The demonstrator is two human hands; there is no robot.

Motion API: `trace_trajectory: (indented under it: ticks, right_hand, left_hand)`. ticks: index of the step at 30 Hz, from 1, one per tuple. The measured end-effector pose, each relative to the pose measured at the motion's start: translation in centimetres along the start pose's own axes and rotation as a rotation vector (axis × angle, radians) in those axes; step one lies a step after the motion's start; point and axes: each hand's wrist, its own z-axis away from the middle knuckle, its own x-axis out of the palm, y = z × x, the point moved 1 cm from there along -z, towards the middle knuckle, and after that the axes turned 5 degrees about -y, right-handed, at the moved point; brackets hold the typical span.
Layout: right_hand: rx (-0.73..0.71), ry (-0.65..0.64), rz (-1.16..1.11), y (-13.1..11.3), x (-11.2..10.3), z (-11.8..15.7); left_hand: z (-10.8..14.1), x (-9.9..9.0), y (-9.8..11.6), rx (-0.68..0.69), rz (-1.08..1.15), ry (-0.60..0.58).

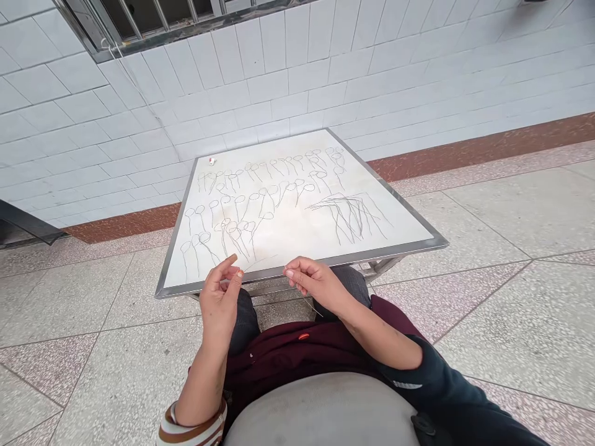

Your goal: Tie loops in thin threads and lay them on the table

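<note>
My right hand (313,282) is closed in a pinch around a thin wire (312,306), just above the table's near edge. The wire's tail slants down from under the fingers towards my lap, and a short tip pokes out by the thumb. To the left, my left hand (220,300) is raised over the same edge, thumb and forefinger apart. A faint thin strand lies near its fingertips; whether it touches them is unclear. Rows of looped wires (267,215), each a ring with long tails, cover the white tabletop (288,238). Loose straight wires (351,214) lie piled at the right.
A small red-and-white object (212,161) sits in the table's far left corner. The table's grey metal rim (372,253) runs above my knees. Behind stands a white tiled wall (260,93) with a barred window (162,18). Speckled stone floor (488,235) surrounds the table.
</note>
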Motion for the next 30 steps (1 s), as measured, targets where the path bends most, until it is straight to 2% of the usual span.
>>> trace_trajectory:
  ticks: [5,10,14,17,21,30]
  right_hand:
    - [0.013,-0.090,0.009,-0.1,0.5,0.2]
    - [-0.015,-0.150,0.115,-0.6,0.8,0.6]
    - [-0.197,-0.049,0.447,-1.1,1.0,0.6]
    - [-0.330,0.048,0.714,-1.2,1.5,0.4]
    - [-0.411,0.107,0.991,-1.3,1.9,0.2]
    - [-0.467,0.130,1.091,-1.4,1.6,0.1]
  left_hand:
    - [0.2,1.0,0.5,0.118,-0.143,-0.111]
    - [0.7,1.6,0.7,0.123,-0.171,-0.134]
    - [1.1,1.5,1.1,0.078,-0.192,-0.184]
    - [1.3,1.6,1.5,0.048,-0.123,-0.203]
    - [1.4,2.0,1.9,0.006,-0.102,-0.249]
    - [1.6,2.4,1.9,-0.034,-0.121,-0.290]
